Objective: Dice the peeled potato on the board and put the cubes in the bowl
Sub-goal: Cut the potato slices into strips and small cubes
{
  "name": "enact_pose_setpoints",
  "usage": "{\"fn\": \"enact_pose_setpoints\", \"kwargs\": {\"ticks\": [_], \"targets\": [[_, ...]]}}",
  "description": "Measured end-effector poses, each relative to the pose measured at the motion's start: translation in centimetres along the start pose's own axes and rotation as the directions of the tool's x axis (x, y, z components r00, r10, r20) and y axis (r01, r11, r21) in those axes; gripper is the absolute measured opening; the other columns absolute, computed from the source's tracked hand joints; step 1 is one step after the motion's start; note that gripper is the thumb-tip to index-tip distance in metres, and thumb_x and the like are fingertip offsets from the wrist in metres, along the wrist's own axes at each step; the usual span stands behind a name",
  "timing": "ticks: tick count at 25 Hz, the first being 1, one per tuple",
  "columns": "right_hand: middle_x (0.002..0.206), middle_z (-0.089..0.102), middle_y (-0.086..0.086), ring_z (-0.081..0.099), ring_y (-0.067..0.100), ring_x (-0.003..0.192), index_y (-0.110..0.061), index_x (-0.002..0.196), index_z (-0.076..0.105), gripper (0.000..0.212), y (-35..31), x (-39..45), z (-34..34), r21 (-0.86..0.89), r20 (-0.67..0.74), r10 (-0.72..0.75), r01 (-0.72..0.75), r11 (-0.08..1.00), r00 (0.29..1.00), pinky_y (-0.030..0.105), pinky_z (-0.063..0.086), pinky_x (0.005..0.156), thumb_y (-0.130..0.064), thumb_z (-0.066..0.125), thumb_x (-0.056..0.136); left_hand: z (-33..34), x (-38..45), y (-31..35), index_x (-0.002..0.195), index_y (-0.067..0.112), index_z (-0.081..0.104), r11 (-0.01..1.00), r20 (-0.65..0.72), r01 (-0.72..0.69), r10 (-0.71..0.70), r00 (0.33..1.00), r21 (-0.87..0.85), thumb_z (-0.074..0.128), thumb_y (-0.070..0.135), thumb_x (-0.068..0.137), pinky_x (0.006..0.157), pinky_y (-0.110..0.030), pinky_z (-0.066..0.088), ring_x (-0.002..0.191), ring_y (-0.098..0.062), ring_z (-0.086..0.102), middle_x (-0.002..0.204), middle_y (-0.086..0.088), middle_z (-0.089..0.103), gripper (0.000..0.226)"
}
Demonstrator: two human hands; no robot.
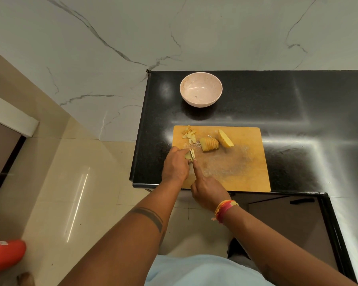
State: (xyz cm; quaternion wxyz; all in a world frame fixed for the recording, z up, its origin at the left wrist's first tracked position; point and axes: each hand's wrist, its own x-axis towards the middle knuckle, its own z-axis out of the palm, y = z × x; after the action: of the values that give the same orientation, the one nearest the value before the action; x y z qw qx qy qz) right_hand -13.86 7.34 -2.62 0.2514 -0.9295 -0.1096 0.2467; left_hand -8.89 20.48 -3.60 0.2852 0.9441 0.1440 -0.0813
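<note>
Wooden board (242,174), knife mostly hidden by right hand (207,188)

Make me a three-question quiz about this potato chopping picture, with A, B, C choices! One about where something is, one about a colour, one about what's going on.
1. Where is the bowl?
A. On the cutting board
B. On the black counter beyond the board
C. On the floor

2. What colour is the cutting board?
A. Blue
B. White
C. Yellowish brown

3. What is inside the bowl?
A. No potato cubes yet
B. A heap of cubes
C. A whole potato

Answers:
1 B, it stands on the counter, apart from the board.
2 C, the board looks like light wood.
3 A, the diced pieces lie on the board's far left corner.
</note>
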Motion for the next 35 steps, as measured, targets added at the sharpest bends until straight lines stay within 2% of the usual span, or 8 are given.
{"fn": "enact_pose_setpoints", "kwargs": {"ticks": [4, 8, 12, 24, 30, 35], "targets": [[0.064, 0.057, 0.004, 0.054, 0.022, 0.052, -0.029, 0.161, -0.015, 0.078, 1.3, -3.1, 1.0, -0.024, 0.025, -0.007, 0.008, 1.000, 1.000, 0.035, 0.041, 0.049, -0.027, 0.037, 0.102, 0.0, 0.0, 0.0, 0.140, 0.022, 0.060, 1.000, 0.006, 0.006, -0.006, 1.000, -0.007, 0.068, 0.020, 0.097, 0.098, -0.037, 0.051, 0.116, -0.023, 0.057, 0.130, -0.002, 0.054, 0.044], [0.061, 0.055, -0.003, 0.052, 0.018, 0.050, -0.027, 0.162, -0.011, 0.078, 1.5, -4.4, 1.0, 0.005, 0.030, 0.000, 0.000, 1.000, 1.000, 0.033, 0.033, 0.047, -0.026, 0.037, 0.101, 0.1, 0.0, -0.1, 0.137, 0.023, 0.062, 1.000, -0.004, 0.013, -0.013, 1.000, -0.024, 0.070, 0.021, 0.095, 0.097, -0.039, 0.053, 0.113, -0.023, 0.058, 0.127, -0.001, 0.056, 0.043], [0.061, 0.056, -0.001, 0.050, 0.018, 0.049, -0.029, 0.162, -0.010, 0.077, 1.0, -3.6, 0.2, 0.030, -0.016, -0.019, 0.019, 0.999, 1.000, 0.032, 0.031, 0.046, -0.026, 0.039, 0.102, 0.1, 0.1, -0.1, 0.129, 0.020, 0.066, 0.999, -0.040, 0.022, -0.024, 0.999, -0.047, 0.074, 0.021, 0.092, 0.092, -0.041, 0.055, 0.107, -0.021, 0.060, 0.121, -0.002, 0.060, 0.038], [0.068, 0.058, 0.004, 0.057, 0.021, 0.056, -0.026, 0.163, -0.004, 0.073, -0.7, 2.0, -0.7, 0.002, 0.013, -0.018, 0.018, 1.000, 1.000, 0.031, 0.037, 0.048, -0.025, 0.035, 0.102, 0.0, -0.1, -0.4, 0.129, 0.017, 0.065, 1.000, -0.066, -0.020, 0.019, 0.998, -0.014, 0.063, 0.017, 0.099, 0.089, -0.034, 0.056, 0.108, -0.021, 0.061, 0.125, -0.003, 0.061, 0.030], [0.064, 0.058, 0.003, 0.056, 0.020, 0.052, -0.029, 0.161, -0.011, 0.076, -0.1, -0.2, 0.1, -0.011, 0.020, -0.029, 0.029, 1.000, 0.999, 0.031, 0.042, 0.048, -0.026, 0.037, 0.102, 0.1, 0.3, -0.7, 0.128, 0.015, 0.066, 0.999, -0.047, -0.036, 0.036, 0.998, -0.005, 0.067, 0.015, 0.096, 0.089, -0.039, 0.057, 0.107, -0.022, 0.062, 0.122, -0.004, 0.062, 0.032], [0.063, 0.057, 0.002, 0.053, 0.020, 0.050, -0.030, 0.160, -0.016, 0.080, 0.9, -3.0, 0.8, -0.029, 0.053, -0.030, 0.032, 0.999, 0.998, 0.031, 0.036, 0.047, -0.027, 0.038, 0.102, 0.3, 0.3, -0.8, 0.129, 0.018, 0.066, 0.999, -0.036, -0.029, 0.029, 0.999, -0.019, 0.070, 0.019, 0.094, 0.089, -0.040, 0.056, 0.106, -0.021, 0.062, 0.121, -0.003, 0.062, 0.035]]}}
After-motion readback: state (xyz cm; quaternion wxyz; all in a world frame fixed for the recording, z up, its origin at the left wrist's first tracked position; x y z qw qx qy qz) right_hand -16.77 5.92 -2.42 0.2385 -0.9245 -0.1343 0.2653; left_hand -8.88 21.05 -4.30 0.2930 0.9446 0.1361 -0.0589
